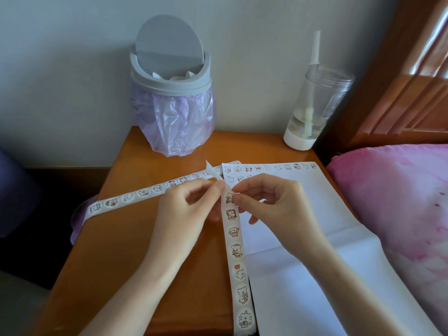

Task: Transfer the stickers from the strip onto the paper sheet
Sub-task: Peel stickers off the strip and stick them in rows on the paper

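White strip of round cartoon stickers (238, 263) runs from 6 o'clock to centre, over the orange wooden counter (126, 251); left hand (186, 209) and right hand (274, 204) both pinch it there. White paper sheet (303, 275) lies at 4 o'clock, stickers lining its far edge.

Soft, dimmish daylight comes from two o'clock, leaving streaky glare on the glossy brown wooden headboard (397, 98). The white paper sheet (303, 275) reads bluish; the orange wooden bedside table (126, 251) carries faint shadows. Lines bow near the edges; eight o'clock is murky.
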`<state>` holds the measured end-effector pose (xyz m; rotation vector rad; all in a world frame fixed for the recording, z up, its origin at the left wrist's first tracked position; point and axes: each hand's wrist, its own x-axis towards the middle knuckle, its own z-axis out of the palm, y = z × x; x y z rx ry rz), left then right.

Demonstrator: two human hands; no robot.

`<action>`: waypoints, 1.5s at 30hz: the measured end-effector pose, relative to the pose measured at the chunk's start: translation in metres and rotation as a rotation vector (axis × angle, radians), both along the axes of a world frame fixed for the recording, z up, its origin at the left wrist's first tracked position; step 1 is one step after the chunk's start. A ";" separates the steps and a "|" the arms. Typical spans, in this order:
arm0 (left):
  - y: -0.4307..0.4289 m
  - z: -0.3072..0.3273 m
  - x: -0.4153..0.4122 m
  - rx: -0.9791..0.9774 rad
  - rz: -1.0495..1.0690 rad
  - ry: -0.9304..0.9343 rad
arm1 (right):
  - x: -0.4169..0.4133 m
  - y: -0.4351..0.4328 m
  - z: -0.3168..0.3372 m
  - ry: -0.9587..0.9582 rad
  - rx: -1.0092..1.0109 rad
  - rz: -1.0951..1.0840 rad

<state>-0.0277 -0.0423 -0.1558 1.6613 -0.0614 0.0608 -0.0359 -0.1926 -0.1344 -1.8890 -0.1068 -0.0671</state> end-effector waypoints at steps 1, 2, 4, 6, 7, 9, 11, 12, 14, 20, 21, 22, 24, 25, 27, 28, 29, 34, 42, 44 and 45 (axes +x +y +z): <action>0.000 0.000 0.000 0.003 0.002 -0.001 | 0.000 0.000 -0.001 -0.010 -0.007 -0.003; 0.000 0.000 0.000 0.009 0.003 -0.002 | 0.000 0.001 -0.001 -0.020 -0.015 -0.005; 0.000 -0.001 0.000 0.026 0.008 -0.003 | 0.000 0.001 -0.002 -0.029 -0.027 -0.010; 0.000 -0.002 0.001 0.031 0.013 -0.001 | 0.001 0.000 -0.004 -0.019 -0.056 -0.025; 0.000 -0.002 0.001 0.035 0.012 0.002 | 0.001 -0.001 -0.004 -0.008 -0.078 -0.038; 0.000 -0.002 0.000 0.039 0.003 0.009 | 0.003 -0.001 -0.006 0.004 -0.119 -0.053; 0.000 -0.002 0.000 0.045 0.003 0.014 | 0.002 -0.001 -0.006 -0.025 -0.197 -0.043; 0.001 -0.003 0.000 0.052 0.005 0.021 | 0.002 -0.001 -0.006 -0.039 -0.239 -0.033; 0.000 -0.003 0.001 0.055 -0.009 0.052 | 0.001 -0.003 -0.003 -0.051 -0.287 -0.020; -0.001 -0.006 0.001 0.153 -0.089 0.065 | 0.020 -0.034 0.011 -0.009 -0.037 -0.063; -0.001 -0.006 0.000 0.186 -0.097 0.048 | 0.028 -0.042 0.012 0.018 -0.037 -0.097; -0.001 -0.007 0.000 0.207 -0.098 0.035 | 0.037 -0.050 0.012 0.052 -0.063 -0.131; -0.001 -0.008 0.000 0.231 -0.096 0.015 | 0.053 -0.062 0.010 0.134 -0.145 -0.169; -0.001 -0.008 0.000 0.244 -0.096 0.007 | 0.060 -0.065 0.007 0.173 -0.178 -0.168; -0.001 -0.009 0.000 0.273 -0.092 -0.012 | 0.070 -0.068 0.001 0.221 -0.223 -0.161; -0.001 -0.009 0.000 0.290 -0.091 -0.022 | 0.073 -0.068 -0.001 0.229 -0.235 -0.161; -0.001 -0.009 0.000 0.308 -0.090 -0.031 | 0.076 -0.067 -0.002 0.236 -0.240 -0.158; -0.001 -0.010 0.000 0.337 -0.082 -0.039 | 0.081 -0.062 -0.003 0.252 -0.262 -0.128; -0.002 -0.010 0.001 0.367 -0.071 -0.034 | 0.084 -0.064 -0.010 0.224 -0.263 -0.107; -0.002 -0.010 0.001 0.370 -0.073 -0.030 | 0.084 -0.064 -0.012 0.207 -0.257 -0.113; -0.002 -0.010 0.001 0.371 -0.074 -0.029 | 0.084 -0.064 -0.013 0.202 -0.258 -0.116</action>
